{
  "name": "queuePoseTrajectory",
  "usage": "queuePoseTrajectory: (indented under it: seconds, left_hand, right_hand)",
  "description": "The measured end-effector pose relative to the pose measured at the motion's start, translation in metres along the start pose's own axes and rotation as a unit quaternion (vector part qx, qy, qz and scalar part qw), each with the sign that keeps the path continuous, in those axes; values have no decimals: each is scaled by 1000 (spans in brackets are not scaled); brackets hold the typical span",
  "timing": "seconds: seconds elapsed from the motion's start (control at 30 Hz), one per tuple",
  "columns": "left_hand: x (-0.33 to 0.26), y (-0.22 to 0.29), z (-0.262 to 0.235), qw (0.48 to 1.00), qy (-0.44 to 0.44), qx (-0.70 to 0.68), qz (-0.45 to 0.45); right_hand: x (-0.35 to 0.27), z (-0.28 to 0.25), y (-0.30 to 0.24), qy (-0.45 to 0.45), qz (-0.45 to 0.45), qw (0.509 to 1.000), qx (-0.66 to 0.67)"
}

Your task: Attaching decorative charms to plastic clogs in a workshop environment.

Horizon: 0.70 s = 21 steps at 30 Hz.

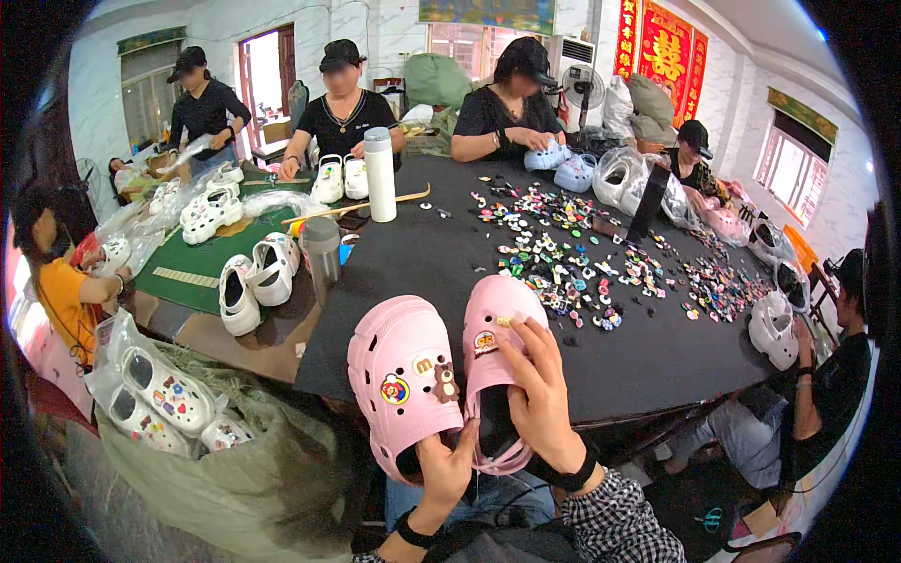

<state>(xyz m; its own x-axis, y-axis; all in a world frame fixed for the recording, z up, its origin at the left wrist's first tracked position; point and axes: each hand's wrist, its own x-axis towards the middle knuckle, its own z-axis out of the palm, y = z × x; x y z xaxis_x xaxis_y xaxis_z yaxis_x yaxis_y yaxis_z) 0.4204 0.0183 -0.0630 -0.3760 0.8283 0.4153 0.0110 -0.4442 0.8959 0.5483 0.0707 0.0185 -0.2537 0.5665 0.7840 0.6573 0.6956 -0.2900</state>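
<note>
Two pink clogs are held side by side over the near edge of the black table. My left hand [445, 477] is closed on the left pink clog [399, 342], with fingers inside its foot opening. That clog carries a round cartoon charm [394, 388], a brown bear charm [445, 382] and a small yellow-and-white charm [424, 366]. My right hand [542, 403] grips the right pink clog [502, 296], its fingertips on the upper beside a small yellowish charm [504, 321]. An orange-and-white charm [484, 343] sits next to it. The fingers inside the clogs are partly hidden.
Several loose charms [563, 272] lie scattered over the black table [413, 272]. A white bottle [380, 174], a grey tumbler [321, 253] and white clogs [258, 277] stand to the left. Bagged clogs [169, 389] rest on a green sack [225, 479]. Several people work around the table.
</note>
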Motion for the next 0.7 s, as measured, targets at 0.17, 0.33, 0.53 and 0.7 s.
queuePoseTrajectory:
  seconds: [0.17,0.33,0.53,0.7]
  left_hand:
    - [3,-1,-5,998,12,-38,-40]
    - [16,6,-20,991,-30,-63,-112]
    - [27,38,-29,982,-13,-81,-171]
    - [32,53,-24,972,-21,-149,-183]
  right_hand:
    - [-31,-21,-11,-24,-42,998,31]
    - [-68,-21,-20,-145,-54,988,26]
    - [-82,-14,-8,-154,-76,985,-1]
    - [-90,-12,-4,-160,-81,983,20]
